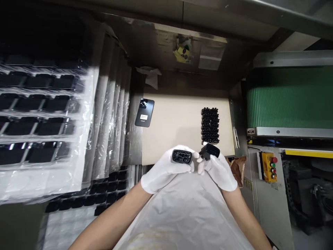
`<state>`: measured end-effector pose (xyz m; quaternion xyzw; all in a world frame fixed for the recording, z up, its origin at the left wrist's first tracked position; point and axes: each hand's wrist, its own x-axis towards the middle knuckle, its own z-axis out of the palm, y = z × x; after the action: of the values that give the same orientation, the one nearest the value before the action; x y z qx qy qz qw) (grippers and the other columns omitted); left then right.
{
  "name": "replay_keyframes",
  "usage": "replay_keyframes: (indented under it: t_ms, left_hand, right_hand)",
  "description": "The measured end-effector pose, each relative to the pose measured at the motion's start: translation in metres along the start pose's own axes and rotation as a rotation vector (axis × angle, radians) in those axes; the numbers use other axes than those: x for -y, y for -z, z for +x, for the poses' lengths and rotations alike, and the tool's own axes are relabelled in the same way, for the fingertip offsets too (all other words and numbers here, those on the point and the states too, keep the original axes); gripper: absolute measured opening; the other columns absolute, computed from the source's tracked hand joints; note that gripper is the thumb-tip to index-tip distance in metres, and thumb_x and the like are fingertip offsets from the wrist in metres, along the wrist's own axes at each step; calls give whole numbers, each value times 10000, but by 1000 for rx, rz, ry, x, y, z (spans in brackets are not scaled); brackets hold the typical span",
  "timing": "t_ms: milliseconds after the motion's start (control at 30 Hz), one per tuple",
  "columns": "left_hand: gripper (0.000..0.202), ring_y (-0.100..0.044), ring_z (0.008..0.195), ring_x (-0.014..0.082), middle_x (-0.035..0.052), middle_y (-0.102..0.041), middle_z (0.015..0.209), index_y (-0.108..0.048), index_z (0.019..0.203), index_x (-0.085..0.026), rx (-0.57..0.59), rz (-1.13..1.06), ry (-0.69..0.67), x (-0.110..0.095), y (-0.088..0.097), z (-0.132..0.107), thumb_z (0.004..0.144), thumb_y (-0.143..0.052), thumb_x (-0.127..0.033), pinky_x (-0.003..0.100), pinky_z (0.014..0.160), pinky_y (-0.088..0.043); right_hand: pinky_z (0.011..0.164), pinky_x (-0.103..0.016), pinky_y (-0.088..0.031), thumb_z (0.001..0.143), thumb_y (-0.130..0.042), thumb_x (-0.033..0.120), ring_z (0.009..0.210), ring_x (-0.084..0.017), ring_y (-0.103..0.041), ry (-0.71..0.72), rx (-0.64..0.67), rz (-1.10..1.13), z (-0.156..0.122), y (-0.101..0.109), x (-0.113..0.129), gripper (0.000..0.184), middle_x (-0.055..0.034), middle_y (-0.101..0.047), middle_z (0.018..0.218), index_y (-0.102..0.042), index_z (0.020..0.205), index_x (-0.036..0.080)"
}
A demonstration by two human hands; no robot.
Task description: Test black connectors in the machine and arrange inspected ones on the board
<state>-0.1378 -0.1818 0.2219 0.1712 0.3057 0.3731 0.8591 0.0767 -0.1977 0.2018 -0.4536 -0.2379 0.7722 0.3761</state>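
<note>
My left hand (169, 165), in a white glove, is closed around a black plastic part (182, 156). That part has a rounded rectangular outline, and its face with several round recesses is turned up to me. In my right hand (220, 172), also gloved, the fingers grip a second black plastic part (212, 150), tilted, with a smooth outer face and short prongs pointing left. The two hands are close together over the near edge of a beige board (174, 139). Just beyond the right hand, several black pronged parts (210, 125) lie stacked in a tight double column.
A dark phone (145, 113) lies at the board's left. Plastic-wrapped trays (106, 104) of black parts are piled on the left. To the right are a green conveyor belt (288, 97) and a yellow control box (269, 167) with buttons. A metal wall (161, 45) rises behind the board.
</note>
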Motion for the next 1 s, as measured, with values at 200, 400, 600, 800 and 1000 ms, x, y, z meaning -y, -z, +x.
replay_keyframes:
  t_ms: [200,400,600,800,1000]
  left_hand:
    - [384,-696,774,161,85,-774,1098,-714,1023,-168,-173,18,-23,8,-1,21,708,-935,-175,312,789,-549]
    - [418,-703,770,172,114,-778,1112,-715,1029,-158,-269,-4,-64,8,-11,45,683,-949,-178,328,794,-558]
    - [415,-704,798,189,123,-784,1041,-745,980,-134,-280,13,-25,-1,-14,72,627,-961,-169,333,800,-566]
    - [409,-688,820,200,101,-781,954,-746,920,-135,-236,15,-26,-3,-9,90,560,-940,-130,346,821,-543]
    - [513,-649,771,185,51,-732,878,-640,1029,-173,-323,57,-78,4,-3,89,592,-909,-156,326,753,-503]
  right_hand:
    - [573,-263,-514,739,-801,256,622,-112,-611,-150,-38,149,37,39,16,265,-3,-708,916,-647,954,236]
    - [701,-340,-538,699,-686,378,809,-173,-595,-47,2,252,119,75,74,456,-61,-691,1078,-692,1144,275]
    - [892,-376,-596,773,-749,405,953,-183,-671,279,-339,-388,238,138,108,511,-59,-682,1189,-648,1249,253]
    - [1118,-439,-522,730,-672,228,1154,-248,-666,313,-373,-840,301,175,105,502,-170,-719,1271,-676,1217,106]
    - [1108,-420,-532,685,-608,145,1078,-227,-717,268,-220,-907,293,177,97,487,-140,-782,1122,-710,1159,99]
